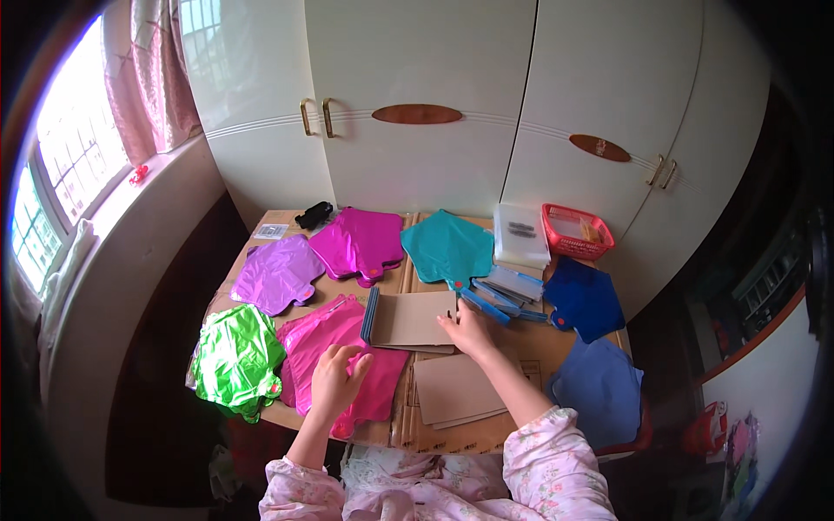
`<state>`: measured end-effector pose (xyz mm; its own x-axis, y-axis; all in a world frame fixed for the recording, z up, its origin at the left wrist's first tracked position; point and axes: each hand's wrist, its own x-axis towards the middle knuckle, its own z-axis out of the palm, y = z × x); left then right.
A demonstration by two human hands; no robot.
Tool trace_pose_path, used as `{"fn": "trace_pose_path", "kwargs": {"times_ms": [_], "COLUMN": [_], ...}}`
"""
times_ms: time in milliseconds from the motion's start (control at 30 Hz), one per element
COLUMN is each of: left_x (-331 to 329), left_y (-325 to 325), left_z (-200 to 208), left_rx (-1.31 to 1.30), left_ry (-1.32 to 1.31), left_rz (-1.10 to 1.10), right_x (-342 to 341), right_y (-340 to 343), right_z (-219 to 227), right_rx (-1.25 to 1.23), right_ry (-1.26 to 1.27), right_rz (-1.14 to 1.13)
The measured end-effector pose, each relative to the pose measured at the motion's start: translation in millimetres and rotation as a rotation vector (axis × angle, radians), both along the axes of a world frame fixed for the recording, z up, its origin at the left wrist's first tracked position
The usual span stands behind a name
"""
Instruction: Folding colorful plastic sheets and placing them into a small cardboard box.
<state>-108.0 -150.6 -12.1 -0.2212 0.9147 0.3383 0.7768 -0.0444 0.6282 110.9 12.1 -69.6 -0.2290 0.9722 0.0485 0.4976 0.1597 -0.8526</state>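
Left hand (pixel 337 375): fingers curled, resting on pink foil balloon (pixel 334 356) at near-left of cardboard-covered table (pixel 530 343); whether it pinches foil cannot be told. Right hand (pixel 469 330): fingers extended, fairly open, fingertips pressing near edge of brown cardboard sheet stack (pixel 417 319) at table centre. Green foil balloon (pixel 234 360) just left of pink one; second cardboard stack (pixel 456 391) near right forearm.
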Motion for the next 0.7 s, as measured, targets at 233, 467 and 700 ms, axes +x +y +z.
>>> {"fn": "trace_pose_path", "kwargs": {"times_ms": [233,467,700], "left_x": [36,61,64], "left_y": [-27,-21,-21], "left_z": [-11,-34,-30], "left_rx": [-0.412,-0.538,-0.548], "left_ry": [-0.839,-1.131,-1.196], "left_rz": [-0.365,-0.422,-0.391], "right_x": [86,126,127], "right_y": [-85,-116,-115], "right_z": [44,20,25], "right_rx": [0.506,0.336,0.076], "right_ry": [-0.368,-0.279,0.099], "right_rz": [-0.037,-0.143,-0.227]}}
